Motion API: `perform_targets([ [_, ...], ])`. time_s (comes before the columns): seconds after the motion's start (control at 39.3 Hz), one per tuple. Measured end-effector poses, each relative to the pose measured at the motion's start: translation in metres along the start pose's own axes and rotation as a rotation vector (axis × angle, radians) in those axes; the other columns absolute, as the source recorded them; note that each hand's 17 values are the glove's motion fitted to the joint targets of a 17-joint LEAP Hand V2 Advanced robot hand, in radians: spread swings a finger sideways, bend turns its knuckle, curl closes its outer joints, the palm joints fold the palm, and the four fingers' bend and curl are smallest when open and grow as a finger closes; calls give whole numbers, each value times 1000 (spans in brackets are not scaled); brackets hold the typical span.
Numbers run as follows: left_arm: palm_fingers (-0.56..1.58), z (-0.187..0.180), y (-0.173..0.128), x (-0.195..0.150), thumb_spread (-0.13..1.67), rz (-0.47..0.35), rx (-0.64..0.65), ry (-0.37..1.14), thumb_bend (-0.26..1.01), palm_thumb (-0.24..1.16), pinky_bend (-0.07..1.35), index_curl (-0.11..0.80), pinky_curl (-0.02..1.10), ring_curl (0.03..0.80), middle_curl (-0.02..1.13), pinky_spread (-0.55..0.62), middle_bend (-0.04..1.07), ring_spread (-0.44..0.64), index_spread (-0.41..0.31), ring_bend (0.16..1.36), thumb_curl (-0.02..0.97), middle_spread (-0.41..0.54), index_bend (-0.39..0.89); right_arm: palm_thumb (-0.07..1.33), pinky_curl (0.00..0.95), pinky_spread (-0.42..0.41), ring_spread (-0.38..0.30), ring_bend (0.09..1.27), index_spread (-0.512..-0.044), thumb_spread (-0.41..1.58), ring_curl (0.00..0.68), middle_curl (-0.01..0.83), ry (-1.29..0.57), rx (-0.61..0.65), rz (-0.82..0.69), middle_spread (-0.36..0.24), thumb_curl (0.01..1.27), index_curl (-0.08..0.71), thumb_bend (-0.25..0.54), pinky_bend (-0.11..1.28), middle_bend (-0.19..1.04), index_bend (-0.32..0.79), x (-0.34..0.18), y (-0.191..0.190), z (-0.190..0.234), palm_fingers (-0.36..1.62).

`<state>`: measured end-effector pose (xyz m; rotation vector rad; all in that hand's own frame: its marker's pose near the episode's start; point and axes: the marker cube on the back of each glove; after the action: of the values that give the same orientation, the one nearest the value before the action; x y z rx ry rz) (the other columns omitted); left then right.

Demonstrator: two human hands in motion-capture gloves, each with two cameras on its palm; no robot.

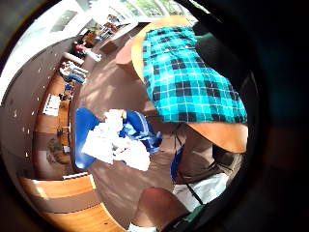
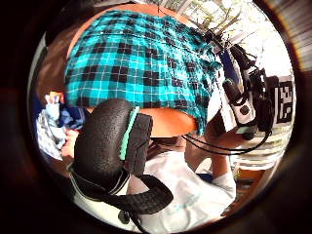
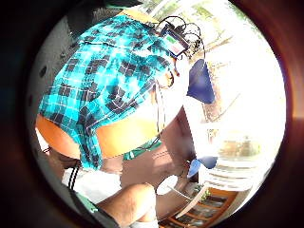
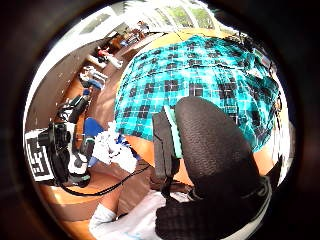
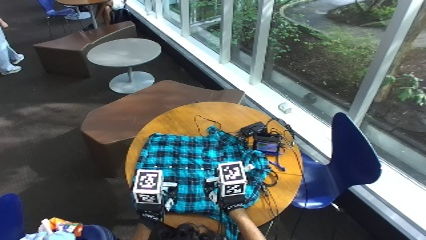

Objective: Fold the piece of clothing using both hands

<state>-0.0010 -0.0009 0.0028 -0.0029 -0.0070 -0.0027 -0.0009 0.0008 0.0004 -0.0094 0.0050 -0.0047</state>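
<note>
So the plaid shirt (image 5: pixel 196 170) lies spread on the round table (image 5: pixel 180 120), running left to right. My left hand (image 5: pixel 150 207) and right hand (image 5: pixel 231 197) hover over its near edge; can't tell how my fingers are set.

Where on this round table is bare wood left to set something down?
Bare wood shows on the round table along the far edge beyond the plaid shirt, and in a thin strip at its left edge. The window side is crowded with small devices and cables. Both hands hover over the shirt's near edge.
</note>
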Motion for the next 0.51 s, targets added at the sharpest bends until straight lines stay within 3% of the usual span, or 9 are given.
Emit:
perform_targets([
  [0.08,568,2,0,0,590,3,-11,-8,86,152,448,46,124,141,121,96,259,43,-69,475,53,-38,97,259,123,171,78,245,-234,611,63,79,8,-11,-6,-8,63,79,169,417,213,171,-2,0,1,321],
  [0.2,517,3,-1,0,841,20,-35,-14,74,158,488,82,190,209,195,132,262,57,-89,517,91,-46,104,280,179,227,107,254,-302,891,107,127,19,-35,-31,-8,98,133,171,438,206,163,-7,0,4,292],
  [0.51,461,8,6,-7,1090,40,-48,5,25,166,521,136,246,257,276,167,255,73,-99,557,163,-49,112,281,239,273,136,268,-356,1175,158,203,-35,-71,-93,4,161,196,125,452,191,146,-8,15,16,250],
])
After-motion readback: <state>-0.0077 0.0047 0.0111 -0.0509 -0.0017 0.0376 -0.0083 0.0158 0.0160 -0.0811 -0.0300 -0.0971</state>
